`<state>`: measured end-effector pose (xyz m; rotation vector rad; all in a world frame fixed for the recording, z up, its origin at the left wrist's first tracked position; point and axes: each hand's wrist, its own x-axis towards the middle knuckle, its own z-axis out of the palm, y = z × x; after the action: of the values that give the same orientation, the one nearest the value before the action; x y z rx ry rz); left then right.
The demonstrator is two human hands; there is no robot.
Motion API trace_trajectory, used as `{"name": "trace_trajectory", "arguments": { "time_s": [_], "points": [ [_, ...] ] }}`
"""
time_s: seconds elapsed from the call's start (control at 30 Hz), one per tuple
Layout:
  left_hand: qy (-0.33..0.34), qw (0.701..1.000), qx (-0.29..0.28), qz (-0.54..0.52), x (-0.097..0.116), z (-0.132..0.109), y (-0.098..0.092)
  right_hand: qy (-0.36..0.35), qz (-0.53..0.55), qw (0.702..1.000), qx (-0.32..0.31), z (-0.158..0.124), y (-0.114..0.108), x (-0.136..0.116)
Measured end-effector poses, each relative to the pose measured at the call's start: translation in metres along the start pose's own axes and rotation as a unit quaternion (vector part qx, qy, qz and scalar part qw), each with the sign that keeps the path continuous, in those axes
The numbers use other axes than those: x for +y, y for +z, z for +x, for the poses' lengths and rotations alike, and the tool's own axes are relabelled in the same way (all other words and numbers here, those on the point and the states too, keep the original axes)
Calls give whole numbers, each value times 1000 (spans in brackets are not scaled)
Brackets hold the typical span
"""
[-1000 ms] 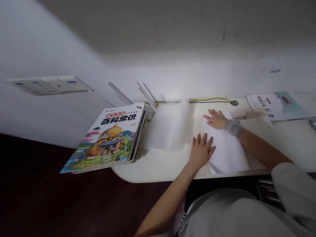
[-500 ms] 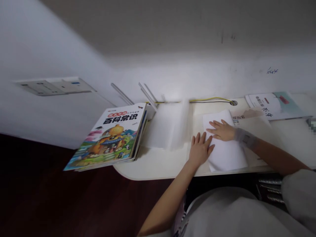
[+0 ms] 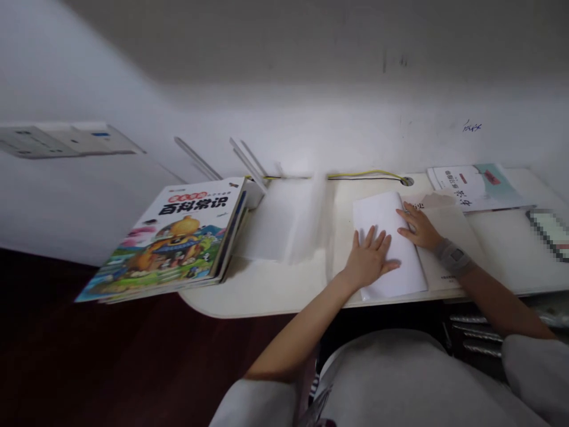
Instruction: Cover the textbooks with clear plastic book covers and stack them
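While the white sheet (image 3: 395,273) is pressed flat on the desk (image 3: 267,293) by an open, spread-out left hand (image 3: 368,261), its right edge is touched by the loosely splayed right hand (image 3: 420,228). A beige-covered book (image 3: 453,237) can be seen right against that side of it, with some see-through film (image 3: 280,228) and then a book pile (image 3: 178,243) stacked off to its left. Behind it, a yellow cable (image 3: 364,174) is strung along, and a teal-and-white book (image 3: 482,190) is parked back-right.
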<state>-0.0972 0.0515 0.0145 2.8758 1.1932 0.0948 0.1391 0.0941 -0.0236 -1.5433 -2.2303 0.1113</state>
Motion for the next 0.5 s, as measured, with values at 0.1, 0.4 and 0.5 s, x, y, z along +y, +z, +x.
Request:
{"name": "trace_trajectory", "arguments": {
  "time_s": [0.1, 0.4, 0.5],
  "points": [
    [-6, 998, -63, -2, -2, 6, 1, -21, 18, 1000, 7, -2, 0, 1],
    [-30, 988, -154, -12, -26, 6, -12, -29, -12, 999, -31, -4, -1, 2],
    [-34, 986, -163, -5, -22, -4, -14, -41, -31, 997, -53, -7, -5, -4]
  ]
}}
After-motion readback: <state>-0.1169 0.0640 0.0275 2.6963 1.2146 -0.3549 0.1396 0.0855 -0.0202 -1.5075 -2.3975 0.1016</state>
